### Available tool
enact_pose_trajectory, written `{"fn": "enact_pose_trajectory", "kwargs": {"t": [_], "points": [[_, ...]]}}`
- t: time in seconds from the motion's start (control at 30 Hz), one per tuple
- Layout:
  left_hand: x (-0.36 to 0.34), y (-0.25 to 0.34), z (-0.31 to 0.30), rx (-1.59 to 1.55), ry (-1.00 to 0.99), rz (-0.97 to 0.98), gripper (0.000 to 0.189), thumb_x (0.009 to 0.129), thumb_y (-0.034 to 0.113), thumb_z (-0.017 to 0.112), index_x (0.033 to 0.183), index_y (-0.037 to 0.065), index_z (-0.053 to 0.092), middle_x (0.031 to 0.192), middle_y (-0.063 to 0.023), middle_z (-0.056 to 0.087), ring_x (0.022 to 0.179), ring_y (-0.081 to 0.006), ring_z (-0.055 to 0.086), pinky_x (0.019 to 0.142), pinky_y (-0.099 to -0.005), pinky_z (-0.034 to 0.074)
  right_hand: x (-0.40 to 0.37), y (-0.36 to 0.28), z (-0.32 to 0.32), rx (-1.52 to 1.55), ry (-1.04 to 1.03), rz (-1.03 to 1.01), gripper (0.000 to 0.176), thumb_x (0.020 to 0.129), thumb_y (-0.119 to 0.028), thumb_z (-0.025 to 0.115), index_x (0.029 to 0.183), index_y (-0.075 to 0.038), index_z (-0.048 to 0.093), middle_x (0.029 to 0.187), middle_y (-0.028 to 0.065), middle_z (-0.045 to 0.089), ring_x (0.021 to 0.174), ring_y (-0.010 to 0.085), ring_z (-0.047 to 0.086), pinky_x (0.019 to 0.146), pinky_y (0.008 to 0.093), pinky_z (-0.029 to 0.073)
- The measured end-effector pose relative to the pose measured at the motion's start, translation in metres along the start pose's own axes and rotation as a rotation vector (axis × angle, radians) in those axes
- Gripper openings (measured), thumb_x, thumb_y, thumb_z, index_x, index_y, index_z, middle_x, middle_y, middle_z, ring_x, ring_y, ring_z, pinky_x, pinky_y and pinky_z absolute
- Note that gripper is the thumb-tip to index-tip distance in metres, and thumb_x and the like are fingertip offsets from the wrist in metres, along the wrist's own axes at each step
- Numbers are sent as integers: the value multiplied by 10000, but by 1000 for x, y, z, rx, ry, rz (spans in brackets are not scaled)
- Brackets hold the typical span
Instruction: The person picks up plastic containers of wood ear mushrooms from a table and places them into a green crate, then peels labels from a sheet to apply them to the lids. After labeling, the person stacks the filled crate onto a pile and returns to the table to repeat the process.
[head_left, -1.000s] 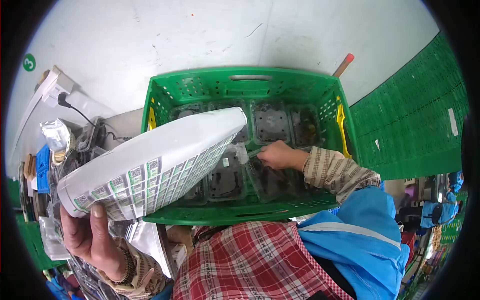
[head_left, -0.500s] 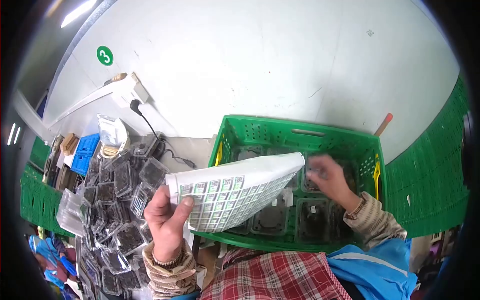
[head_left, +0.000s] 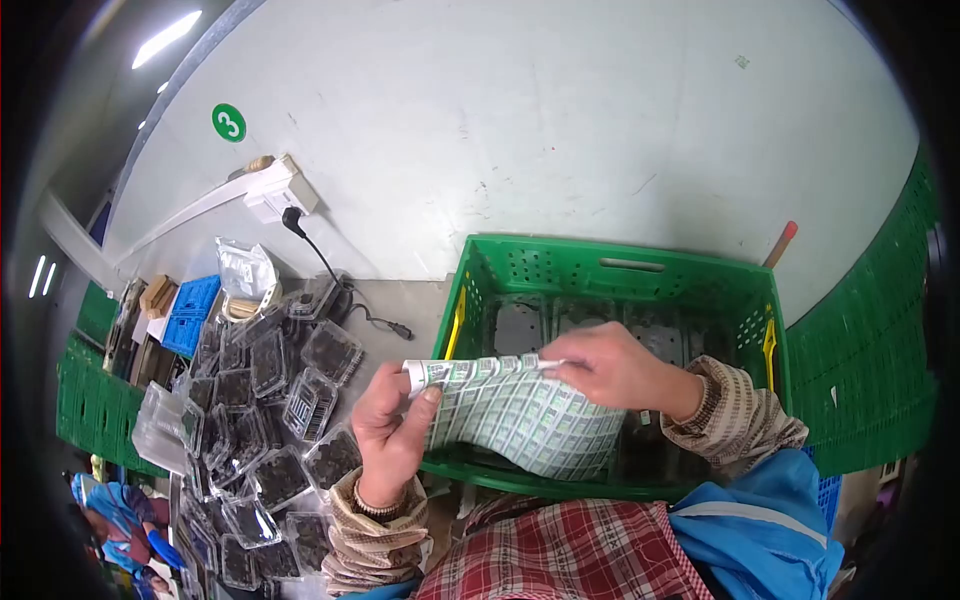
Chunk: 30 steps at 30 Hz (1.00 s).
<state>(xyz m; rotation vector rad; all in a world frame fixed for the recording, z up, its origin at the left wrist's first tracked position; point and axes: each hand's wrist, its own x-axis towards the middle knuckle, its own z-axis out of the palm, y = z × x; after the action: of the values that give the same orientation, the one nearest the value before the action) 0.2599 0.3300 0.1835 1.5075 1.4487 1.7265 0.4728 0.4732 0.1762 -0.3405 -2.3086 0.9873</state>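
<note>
My left hand (head_left: 393, 430) grips the left end of a sheet of label stickers (head_left: 530, 415), printed in rows of small green and white squares. The sheet's top edge is folded back and its lower part curves down over a green crate (head_left: 620, 250). At the upper right of that edge, my right hand (head_left: 615, 370) is closed with thumb and finger pinching the sheet; whether a single label is between them is hidden. Clear plastic boxes (head_left: 520, 325) with dark contents stand inside the crate, partly covered by the sheet and my right arm.
Many clear boxes of dark contents (head_left: 260, 430) are piled on the left. Behind them are a blue basket (head_left: 190, 315) and a black power cable (head_left: 370, 318). A white wall (head_left: 560, 140) rises at the back. Other people (head_left: 120, 525) are at the far lower left.
My right hand has moved left from above the crate's boxes onto the sheet's top edge. The sheet has turned and bowed, so more of its printed side faces me. The view has shifted slightly.
</note>
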Motion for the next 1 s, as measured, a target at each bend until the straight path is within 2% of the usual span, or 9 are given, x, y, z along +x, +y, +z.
{"fn": "enact_pose_trajectory", "kwargs": {"t": [0.03,0.13,0.4,0.47,0.63,0.87,0.9,0.97,1.0], "points": [[0,-1,1,74,3,32,118,780,-70,597,892,-37,613,839,-72,575,749,-121,529,702,-230,407,5,1,0,-31,75,-133,176,760,-110,665,888,-8,599,872,96,613,728,234,599,600,316,462],[-1,-2,12,146,-27,66,120,782,-57,610,900,-38,607,814,-79,575,714,-128,533,667,-223,415,29,-26,0,17,200,-131,178,735,-115,680,873,-23,613,860,76,597,741,227,587,612,321,461],[4,-6,22,256,17,114,103,792,-24,624,890,-25,594,753,-66,544,630,-106,490,579,-210,395,41,-28,15,-151,161,-144,164,710,-85,706,863,-62,653,799,51,605,704,194,599,574,290,482],[3,-5,22,256,24,98,95,797,-15,625,887,-24,594,742,-57,540,626,-97,482,569,-210,390,39,-23,21,-179,214,-137,156,721,-198,686,837,-105,636,771,19,573,703,209,578,555,331,459],[2,-2,30,83,137,-163,74,832,42,619,842,-31,608,686,20,565,605,-34,437,541,-192,366,34,-23,28,-319,304,-197,143,708,-158,683,834,-109,636,751,-2,558,683,189,570,523,308,457],[11,-1,48,-16,215,-406,129,819,78,632,800,-50,631,657,18,564,598,-35,433,521,-193,347,12,-15,34,-635,422,-352,147,709,-95,662,854,-101,638,731,14,533,622,184,539,493,301,447],[13,-7,46,35,198,-395,143,805,93,646,789,-49,637,643,15,548,598,-45,429,521,-204,346,10,-13,35,-654,411,-319,147,709,-95,662,854,-101,638,731,14,533,622,184,539,493,301,447],[20,-26,42,217,197,-299,162,775,105,648,687,-18,590,587,43,456,564,-61,348,494,-241,255,-6,-2,26,-243,324,-184,114,732,-76,649,844,-59,639,734,54,564,611,174,548,521,297,457],[22,-46,28,323,169,-270,150,776,103,643,697,-11,586,596,40,453,567,-69,346,496,-248,245,-23,3,7,-90,298,37,110,745,-69,652,848,-36,638,748,59,592,625,155,560,539,283,461]]}}
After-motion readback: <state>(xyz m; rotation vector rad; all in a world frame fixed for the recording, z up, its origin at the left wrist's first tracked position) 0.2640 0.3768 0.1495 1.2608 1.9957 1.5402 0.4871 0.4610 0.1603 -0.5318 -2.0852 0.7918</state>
